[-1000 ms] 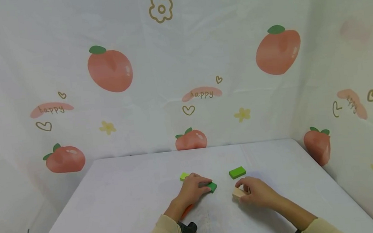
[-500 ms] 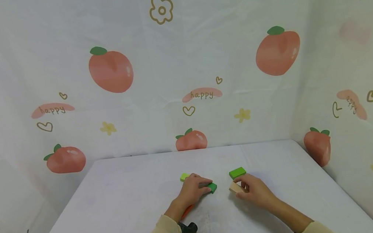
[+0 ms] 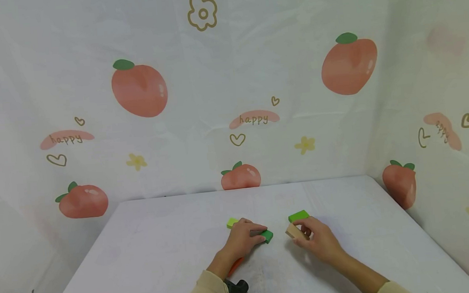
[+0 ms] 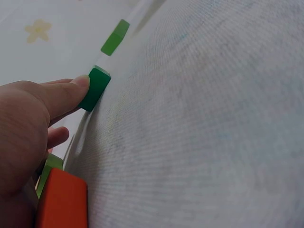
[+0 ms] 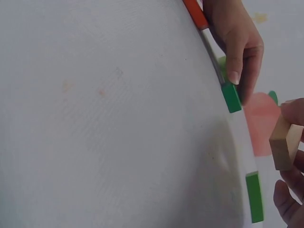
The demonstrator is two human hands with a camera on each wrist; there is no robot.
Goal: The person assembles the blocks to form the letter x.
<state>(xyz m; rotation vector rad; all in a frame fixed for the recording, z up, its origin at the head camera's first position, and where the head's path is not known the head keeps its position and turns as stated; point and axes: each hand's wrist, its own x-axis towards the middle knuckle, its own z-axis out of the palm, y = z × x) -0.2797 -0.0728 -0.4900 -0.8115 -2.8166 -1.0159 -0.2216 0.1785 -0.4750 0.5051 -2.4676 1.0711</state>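
My left hand (image 3: 241, 240) pinches a dark green block (image 3: 269, 236) that sits on the table; the left wrist view shows the thumb against the near face of this dark green block (image 4: 96, 89). Between the thumb and fingers of my right hand (image 3: 321, 240) is a plain wooden block (image 3: 295, 232), tilted and raised off the tabletop. The right wrist view shows the same wooden block (image 5: 283, 147) apart from everything but the hand. Just behind it lies a bright green block (image 3: 298, 216), partly covered by the right hand in the head view.
A yellow-green block (image 3: 232, 222) lies beyond the left hand, partly hidden. Under the left wrist is an orange-red block (image 4: 62, 199), mostly covered in the head view. The white table (image 3: 163, 245) ends at a fabric backdrop (image 3: 227, 63) printed with fruit.
My right hand has moved away from me and slightly left, lifting the wooden block closer to the bright green one. The left hand has stayed on the dark green block.
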